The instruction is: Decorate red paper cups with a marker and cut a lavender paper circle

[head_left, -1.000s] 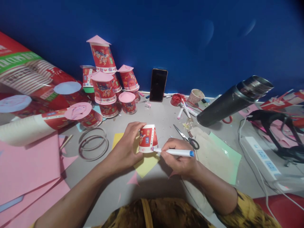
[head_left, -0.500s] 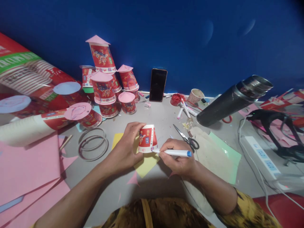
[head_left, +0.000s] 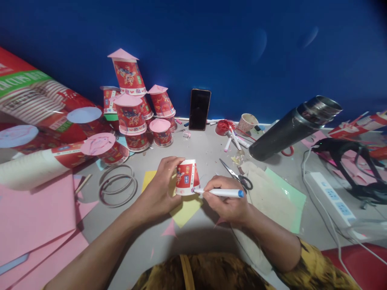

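Upside down, a red and white paper cup (head_left: 186, 177) is gripped from its left side by my left hand (head_left: 161, 189), fingers on top and thumb low. My right hand (head_left: 228, 201) is closed around a white marker pen (head_left: 222, 193) with a blue end. The pen's tip touches the white band near the cup's lower edge, where small coloured marks show. Under the cup lies a yellow paper sheet (head_left: 184, 211). Scissors (head_left: 237, 174) rest just beyond my right hand.
Decorated cups (head_left: 130, 110) with pink paper tops stand stacked at the back left. A phone (head_left: 199, 109) leans on the blue wall. To the right are a dark thermos (head_left: 281, 135), loose markers (head_left: 232, 139) and a power strip (head_left: 331, 197). Pink sheets (head_left: 36, 221) and grey rings (head_left: 117, 185) lie left.
The whole view has shifted very slightly. Both hands, the cup and the marker keep nearly the same pose, with the pen tip still at the cup's white band.
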Demonstrator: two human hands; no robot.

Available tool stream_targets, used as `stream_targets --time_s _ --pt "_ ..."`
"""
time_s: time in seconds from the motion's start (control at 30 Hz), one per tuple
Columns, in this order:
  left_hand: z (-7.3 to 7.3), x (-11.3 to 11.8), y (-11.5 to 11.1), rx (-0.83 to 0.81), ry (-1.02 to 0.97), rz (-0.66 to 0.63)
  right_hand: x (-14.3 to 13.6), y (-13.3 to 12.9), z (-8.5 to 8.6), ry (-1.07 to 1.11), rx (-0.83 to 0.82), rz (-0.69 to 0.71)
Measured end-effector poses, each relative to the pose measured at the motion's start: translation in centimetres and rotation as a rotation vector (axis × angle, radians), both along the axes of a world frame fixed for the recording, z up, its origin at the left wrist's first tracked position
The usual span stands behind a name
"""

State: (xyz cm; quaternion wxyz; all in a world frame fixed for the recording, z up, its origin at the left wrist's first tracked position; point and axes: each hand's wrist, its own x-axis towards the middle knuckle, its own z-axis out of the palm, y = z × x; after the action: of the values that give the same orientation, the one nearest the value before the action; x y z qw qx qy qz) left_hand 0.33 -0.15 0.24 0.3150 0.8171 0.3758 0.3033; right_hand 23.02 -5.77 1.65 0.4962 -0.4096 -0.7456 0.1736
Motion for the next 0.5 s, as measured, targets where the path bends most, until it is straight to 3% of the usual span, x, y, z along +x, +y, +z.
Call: stream_targets --time_s 0.2,0.5 --pt "0.14 -0.13 -0.04 -0.065 -0.042 0.023 0.36 0.02 0.54 0.039 0.013 -0.085" --pt "0.34 -0.55 0.0 -0.175 -0.127 0.068 0.94 0.16 -0.24 0.03 0.115 -0.138"
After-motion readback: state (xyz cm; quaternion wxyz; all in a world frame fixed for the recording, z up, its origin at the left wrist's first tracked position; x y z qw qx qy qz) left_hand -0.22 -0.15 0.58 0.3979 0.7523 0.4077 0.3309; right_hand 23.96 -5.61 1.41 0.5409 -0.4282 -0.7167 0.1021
